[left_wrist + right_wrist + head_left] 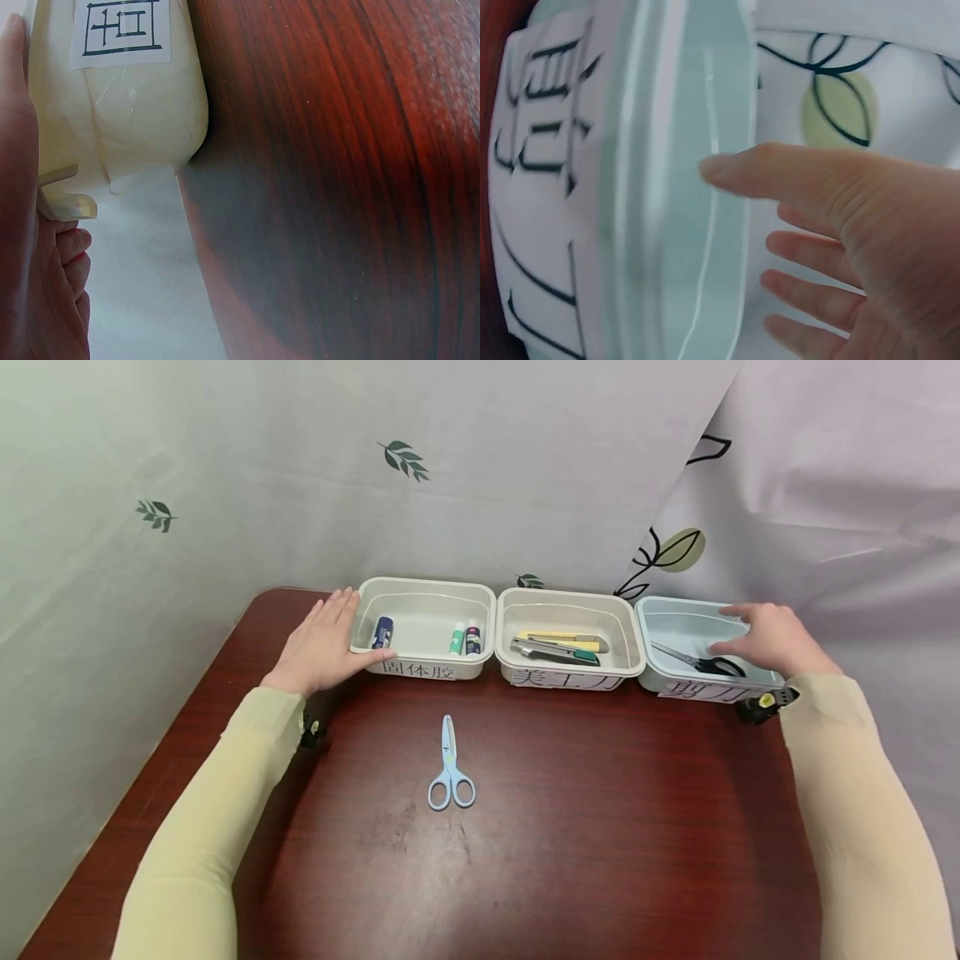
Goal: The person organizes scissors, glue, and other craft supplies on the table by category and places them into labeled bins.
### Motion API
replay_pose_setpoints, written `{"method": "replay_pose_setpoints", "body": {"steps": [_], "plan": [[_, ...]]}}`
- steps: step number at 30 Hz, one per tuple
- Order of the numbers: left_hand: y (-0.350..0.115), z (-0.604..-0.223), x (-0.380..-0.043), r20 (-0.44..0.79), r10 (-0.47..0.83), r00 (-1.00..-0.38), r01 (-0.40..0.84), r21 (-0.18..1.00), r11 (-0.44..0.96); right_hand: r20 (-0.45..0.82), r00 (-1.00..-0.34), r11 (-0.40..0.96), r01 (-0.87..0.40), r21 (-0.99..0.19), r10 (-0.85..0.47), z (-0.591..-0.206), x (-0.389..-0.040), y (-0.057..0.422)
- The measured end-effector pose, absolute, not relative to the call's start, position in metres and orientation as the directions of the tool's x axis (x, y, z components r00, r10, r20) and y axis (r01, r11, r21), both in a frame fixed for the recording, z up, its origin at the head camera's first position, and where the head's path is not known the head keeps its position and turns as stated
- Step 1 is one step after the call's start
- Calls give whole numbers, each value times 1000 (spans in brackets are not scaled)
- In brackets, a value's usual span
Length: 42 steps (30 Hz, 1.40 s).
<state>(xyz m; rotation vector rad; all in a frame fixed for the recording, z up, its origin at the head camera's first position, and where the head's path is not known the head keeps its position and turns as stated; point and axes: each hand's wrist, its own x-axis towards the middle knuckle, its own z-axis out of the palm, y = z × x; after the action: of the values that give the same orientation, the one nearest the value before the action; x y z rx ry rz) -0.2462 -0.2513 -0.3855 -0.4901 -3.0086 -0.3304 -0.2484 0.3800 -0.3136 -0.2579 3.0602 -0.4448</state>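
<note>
My left hand [318, 639] rests against the left end of the left off-white bin [420, 585], fingers straight and thumb along its front rim. Inside that bin are a dark blue glue stick [383, 632], a green-and-white one [457, 638] and another dark one [473, 638]. Over the right end of the light blue bin [678, 602] is my right hand [776, 639], thumb and fingers spread apart with nothing between them. Black-handled scissors [716, 666] lie in this bin below the thumb. Light blue scissors [449, 768] lie closed on the table, blades pointing away from me.
Between the two outer bins stands a beige bin [637, 647] with several utility knives [558, 650] in it. Paper labels [417, 670] are on the bin fronts. The dark red table [600, 827] meets a patterned white cloth [525, 468] behind the bins.
</note>
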Motion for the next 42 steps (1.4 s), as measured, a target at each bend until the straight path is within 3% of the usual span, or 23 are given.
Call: {"method": "replay_pose_setpoints", "body": {"steps": [12, 24, 42], "plan": [[-252, -385, -245, 111, 308, -945, 325, 186, 927, 124, -986, 898, -157, -411, -115, -286, -223, 365], [-252, -386, -246, 110, 306, -946, 322, 186, 928, 135, -990, 829, -110, -548, -42, -265, -191, 338], [-251, -387, -246, 110, 311, -944, 327, 193, 925, 249, -963, 774, -234, -588, -103, -271, -158, 281]]}}
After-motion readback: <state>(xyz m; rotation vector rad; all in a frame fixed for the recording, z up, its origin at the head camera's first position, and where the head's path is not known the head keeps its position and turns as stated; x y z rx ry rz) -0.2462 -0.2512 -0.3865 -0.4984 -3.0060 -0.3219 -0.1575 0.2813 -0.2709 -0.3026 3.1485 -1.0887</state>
